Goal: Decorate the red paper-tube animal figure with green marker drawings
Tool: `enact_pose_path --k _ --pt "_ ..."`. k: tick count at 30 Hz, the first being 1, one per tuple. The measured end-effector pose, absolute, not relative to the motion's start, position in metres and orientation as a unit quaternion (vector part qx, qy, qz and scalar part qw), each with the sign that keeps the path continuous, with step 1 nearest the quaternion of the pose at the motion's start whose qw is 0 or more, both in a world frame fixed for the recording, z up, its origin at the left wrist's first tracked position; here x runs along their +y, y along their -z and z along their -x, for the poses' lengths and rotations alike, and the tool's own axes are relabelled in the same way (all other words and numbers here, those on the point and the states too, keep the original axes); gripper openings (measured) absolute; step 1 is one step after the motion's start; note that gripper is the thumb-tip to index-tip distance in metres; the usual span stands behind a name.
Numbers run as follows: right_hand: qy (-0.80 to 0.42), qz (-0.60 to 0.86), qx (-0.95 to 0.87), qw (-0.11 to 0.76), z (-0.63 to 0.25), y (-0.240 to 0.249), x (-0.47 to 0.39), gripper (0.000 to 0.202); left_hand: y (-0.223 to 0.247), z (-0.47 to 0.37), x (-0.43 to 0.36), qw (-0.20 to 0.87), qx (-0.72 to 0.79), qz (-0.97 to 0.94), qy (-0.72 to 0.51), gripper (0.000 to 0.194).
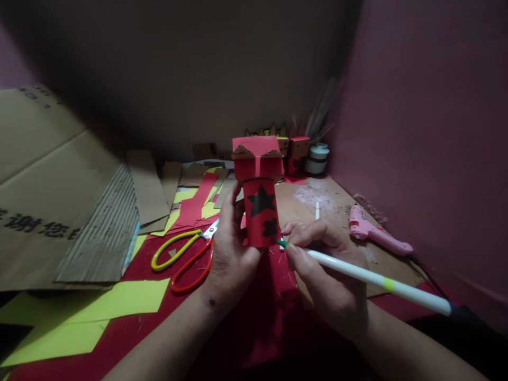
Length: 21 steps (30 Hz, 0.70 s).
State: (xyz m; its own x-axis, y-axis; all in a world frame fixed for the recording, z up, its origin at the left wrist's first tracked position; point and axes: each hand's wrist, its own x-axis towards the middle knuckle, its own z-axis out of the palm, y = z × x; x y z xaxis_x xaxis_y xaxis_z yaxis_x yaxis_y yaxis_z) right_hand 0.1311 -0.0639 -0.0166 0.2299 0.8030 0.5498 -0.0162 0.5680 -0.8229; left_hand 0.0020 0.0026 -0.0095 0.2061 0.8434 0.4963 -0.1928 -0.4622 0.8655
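Observation:
Upright in the middle of the head view is a red paper figure (249, 211), a tube body with a boxy red head on top. Its body bears a dark star and, lower down, a dark flower shape. My left hand (234, 238) is wrapped round the tube's left side and base. In my right hand (327, 264) is a white marker (353, 271) with a green tip, pinched near that tip. The tip points at the lower right edge of the tube, by the flower; whether it touches I cannot tell.
Scissors (186, 272) with yellow and red handles lie left of my left hand. Yellow paper (119, 301) and cardboard (47, 185) cover the left. A pink glue gun (377, 235) rests at right. Similar red figures (297, 153) and a lidded jar (317, 159) stand behind.

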Motion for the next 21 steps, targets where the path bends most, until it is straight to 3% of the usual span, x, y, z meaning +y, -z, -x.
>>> enact_pose_path --k 21 --pt "-0.193 0.425 -0.575 0.672 -0.1259 0.0065 -0.0669 0.013 0.0127 -0.0016 0.0039 0.436 0.258 -0.644 -0.573 0.083"
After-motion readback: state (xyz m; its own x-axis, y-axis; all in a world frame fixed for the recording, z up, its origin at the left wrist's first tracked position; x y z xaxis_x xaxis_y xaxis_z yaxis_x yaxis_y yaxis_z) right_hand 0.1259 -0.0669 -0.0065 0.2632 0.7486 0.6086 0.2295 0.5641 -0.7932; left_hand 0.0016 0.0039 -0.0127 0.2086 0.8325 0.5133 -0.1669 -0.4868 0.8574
